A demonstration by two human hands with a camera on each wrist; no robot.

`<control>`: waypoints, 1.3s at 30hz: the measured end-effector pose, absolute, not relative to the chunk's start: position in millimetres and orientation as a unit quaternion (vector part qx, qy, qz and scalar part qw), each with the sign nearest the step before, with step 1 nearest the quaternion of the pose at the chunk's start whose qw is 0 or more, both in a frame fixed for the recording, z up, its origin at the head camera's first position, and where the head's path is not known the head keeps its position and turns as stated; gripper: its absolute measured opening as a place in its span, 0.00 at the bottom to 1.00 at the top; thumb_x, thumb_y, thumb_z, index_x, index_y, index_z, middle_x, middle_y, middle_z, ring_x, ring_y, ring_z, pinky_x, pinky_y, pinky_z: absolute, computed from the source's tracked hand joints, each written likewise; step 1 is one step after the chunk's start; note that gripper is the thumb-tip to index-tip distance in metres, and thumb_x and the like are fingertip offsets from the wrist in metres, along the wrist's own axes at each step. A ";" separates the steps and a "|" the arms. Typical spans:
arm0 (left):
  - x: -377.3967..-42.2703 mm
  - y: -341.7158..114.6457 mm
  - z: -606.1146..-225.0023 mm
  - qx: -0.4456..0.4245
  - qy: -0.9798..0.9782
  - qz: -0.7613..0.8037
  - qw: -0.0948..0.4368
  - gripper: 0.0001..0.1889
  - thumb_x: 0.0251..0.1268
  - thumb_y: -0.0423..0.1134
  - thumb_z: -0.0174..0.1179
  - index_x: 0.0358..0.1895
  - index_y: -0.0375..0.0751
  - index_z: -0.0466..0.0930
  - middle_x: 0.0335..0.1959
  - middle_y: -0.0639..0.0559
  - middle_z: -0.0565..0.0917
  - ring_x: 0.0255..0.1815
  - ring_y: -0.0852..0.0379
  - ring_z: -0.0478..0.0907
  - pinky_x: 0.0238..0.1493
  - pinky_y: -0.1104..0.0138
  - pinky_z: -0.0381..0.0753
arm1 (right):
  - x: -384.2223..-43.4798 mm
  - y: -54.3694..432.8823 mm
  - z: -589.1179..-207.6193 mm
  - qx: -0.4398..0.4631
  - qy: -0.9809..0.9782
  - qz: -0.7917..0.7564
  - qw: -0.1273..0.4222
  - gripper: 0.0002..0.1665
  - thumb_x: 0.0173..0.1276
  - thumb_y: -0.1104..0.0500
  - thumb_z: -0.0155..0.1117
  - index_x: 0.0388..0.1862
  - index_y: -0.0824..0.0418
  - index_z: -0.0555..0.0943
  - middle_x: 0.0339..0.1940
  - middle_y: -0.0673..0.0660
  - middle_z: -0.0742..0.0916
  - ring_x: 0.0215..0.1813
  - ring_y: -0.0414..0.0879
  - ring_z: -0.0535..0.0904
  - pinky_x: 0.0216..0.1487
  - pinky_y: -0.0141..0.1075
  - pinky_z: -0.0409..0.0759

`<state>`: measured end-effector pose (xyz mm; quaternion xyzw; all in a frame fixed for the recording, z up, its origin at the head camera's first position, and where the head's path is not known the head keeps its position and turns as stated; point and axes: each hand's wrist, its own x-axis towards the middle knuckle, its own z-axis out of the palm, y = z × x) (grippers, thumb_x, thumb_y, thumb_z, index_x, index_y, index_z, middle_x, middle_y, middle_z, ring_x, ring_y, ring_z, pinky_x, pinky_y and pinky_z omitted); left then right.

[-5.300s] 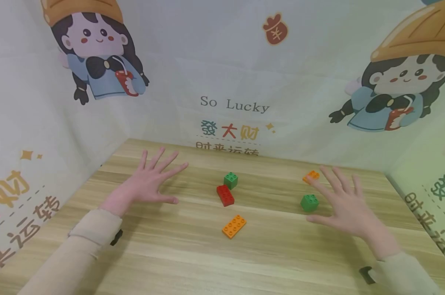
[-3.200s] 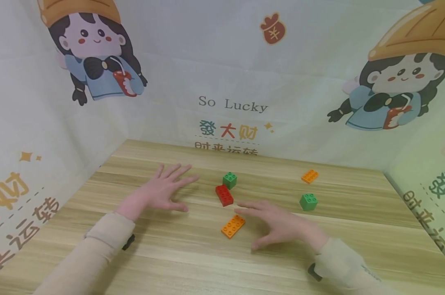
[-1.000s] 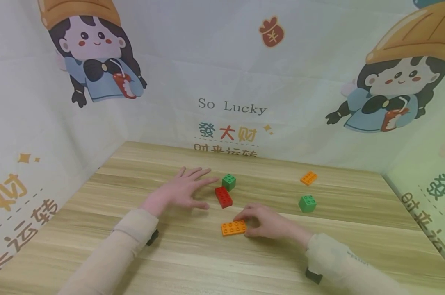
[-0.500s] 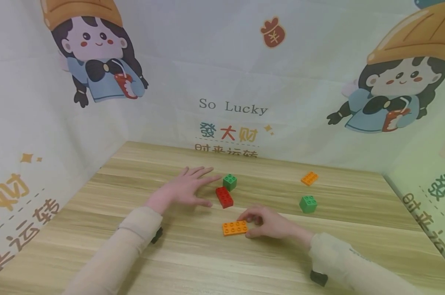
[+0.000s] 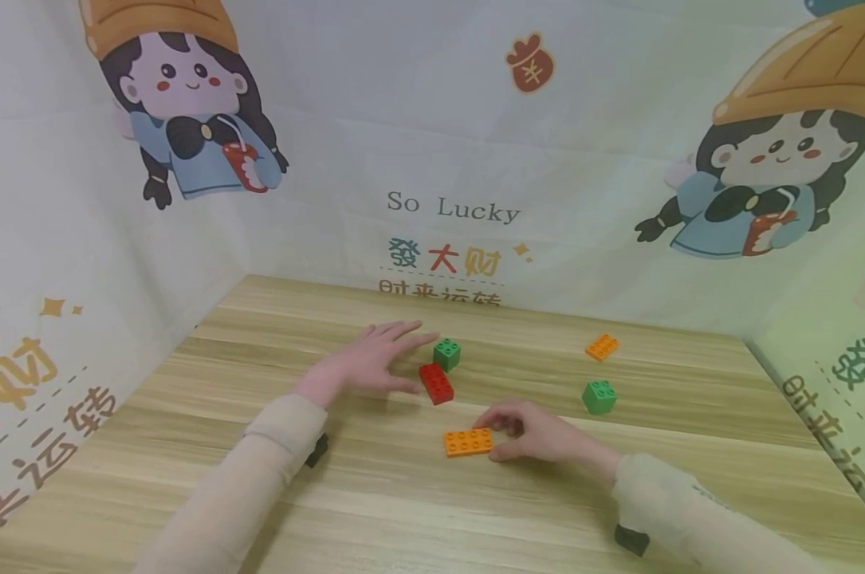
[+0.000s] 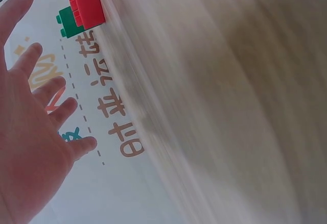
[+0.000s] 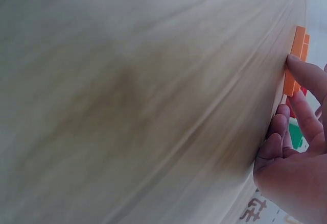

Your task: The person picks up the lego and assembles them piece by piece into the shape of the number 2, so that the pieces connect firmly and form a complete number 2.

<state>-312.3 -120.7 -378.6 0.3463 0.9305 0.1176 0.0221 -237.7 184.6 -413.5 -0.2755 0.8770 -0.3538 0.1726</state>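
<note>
My right hand (image 5: 536, 432) pinches the right end of a flat orange toy building brick (image 5: 466, 442), thumb on the near side and fingers behind. In the right wrist view the orange brick (image 7: 296, 63) shows close against the wooden tabletop, thumb pressed to its side. My left hand (image 5: 371, 360) hovers with spread fingers beside a red brick (image 5: 436, 383) and a green cube-like brick (image 5: 447, 354), holding nothing. The left wrist view has the red brick (image 6: 88, 2) in front of the green one (image 6: 69, 22), near the thumb of the left hand (image 6: 30, 127).
To the right on the wooden table (image 5: 375, 502) stand another green brick (image 5: 599, 397) and, farther back, a second orange flat brick (image 5: 602, 347). A printed cloth (image 5: 332, 159) hangs behind the table and along both sides.
My right hand came in from the right, took hold of the near orange brick, turned it level and lately shifted it slightly right. My left hand moved rightward toward the red and green bricks.
</note>
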 end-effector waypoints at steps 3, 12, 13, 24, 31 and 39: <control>-314.9 -118.7 -377.9 0.345 0.930 0.127 0.028 0.45 0.60 0.63 0.63 0.78 0.61 0.52 0.81 0.44 0.52 0.80 0.37 0.52 0.76 0.35 0.49 | -237.9 189.2 -410.5 -0.273 0.877 -0.355 0.173 0.23 0.59 0.54 0.73 0.54 0.54 0.82 0.52 0.54 0.85 0.49 0.45 0.74 0.50 0.33 0.73; -325.8 -112.6 -377.3 0.350 0.924 0.151 0.031 0.44 0.62 0.61 0.62 0.78 0.58 0.53 0.80 0.40 0.54 0.79 0.36 0.54 0.77 0.40 0.54 | -240.8 204.6 -409.0 -0.272 0.880 -0.355 0.158 0.24 0.58 0.54 0.74 0.54 0.57 0.82 0.54 0.58 0.85 0.52 0.46 0.76 0.52 0.34 0.74; -327.5 -111.7 -377.7 0.350 0.924 0.152 0.030 0.44 0.62 0.61 0.62 0.78 0.58 0.53 0.80 0.41 0.54 0.79 0.37 0.54 0.77 0.40 0.55 | -240.9 206.2 -409.3 -0.272 0.881 -0.354 0.156 0.24 0.58 0.54 0.74 0.54 0.57 0.82 0.54 0.58 0.85 0.52 0.46 0.77 0.52 0.34 0.74; -336.8 -101.9 -378.4 0.328 0.925 0.181 0.062 0.41 0.65 0.61 0.59 0.79 0.62 0.51 0.81 0.43 0.52 0.81 0.40 0.50 0.77 0.41 0.55 | -241.2 213.0 -409.7 -0.232 0.898 -0.346 0.140 0.23 0.56 0.53 0.76 0.50 0.55 0.83 0.43 0.54 0.83 0.40 0.43 0.71 0.41 0.28 0.70; -339.1 -98.8 -379.3 0.332 0.917 0.207 0.074 0.41 0.66 0.56 0.61 0.78 0.57 0.53 0.80 0.44 0.56 0.80 0.41 0.52 0.77 0.42 0.56 | -243.3 211.4 -410.7 -0.224 0.892 -0.363 0.147 0.22 0.56 0.54 0.77 0.49 0.56 0.82 0.38 0.53 0.78 0.37 0.44 0.67 0.36 0.29 0.66; -342.1 -94.6 -381.2 0.344 0.904 0.239 0.077 0.38 0.67 0.50 0.61 0.77 0.51 0.57 0.79 0.47 0.61 0.80 0.44 0.55 0.79 0.46 0.54 | -246.1 211.0 -409.0 -0.223 0.885 -0.372 0.169 0.22 0.57 0.55 0.76 0.49 0.58 0.81 0.37 0.53 0.75 0.37 0.45 0.65 0.36 0.29 0.64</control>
